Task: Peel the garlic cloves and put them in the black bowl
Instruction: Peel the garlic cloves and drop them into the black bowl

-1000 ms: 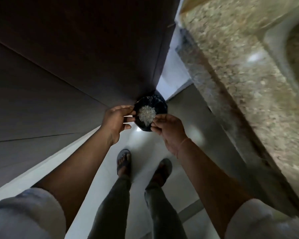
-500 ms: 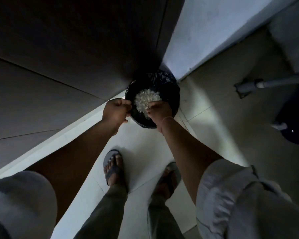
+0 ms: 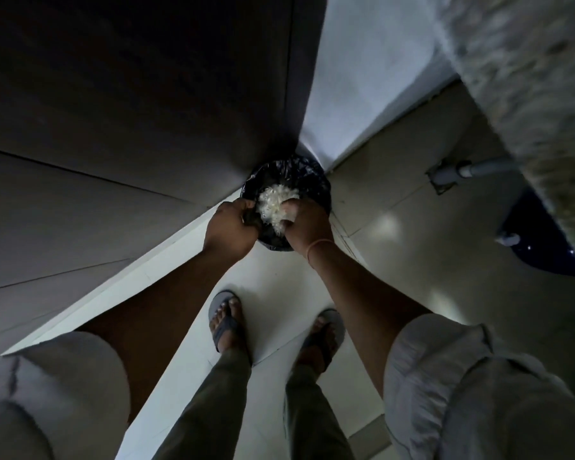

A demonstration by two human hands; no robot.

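Upper left of frame: dark wall panels (image 3: 113, 127), with nothing of the task on them.

Left of centre: left grip (image 3: 231, 227), back of the hand up, fingers curled tight round a dark edge (image 3: 250, 221). Cannot tell whether that edge is the black bowl's rim or the glossy liner of the black round container (image 3: 316, 190) standing in the corner on the floor (image 3: 395, 260).

Centre: a heap of pale flakes (image 3: 274, 207), probably garlic skins, lying inside the dark round. Longer up and down the frame than across, and touching both grips. No whole clove to be made out.

Just right of the heap: right grip (image 3: 307, 225), knuckles up, fingers bent down into the flakes, tips buried. Cannot tell whether pinching or only pushing.

Relation that matters: flakes lie directly right of the left grip and up-left of the right grip, which is already in them. So probably the right for sweeping or lifting, the left for steadying.

Lower centre: sandals (image 3: 224, 322). Far right: a grey pipe (image 3: 478, 167), well apart from the work.
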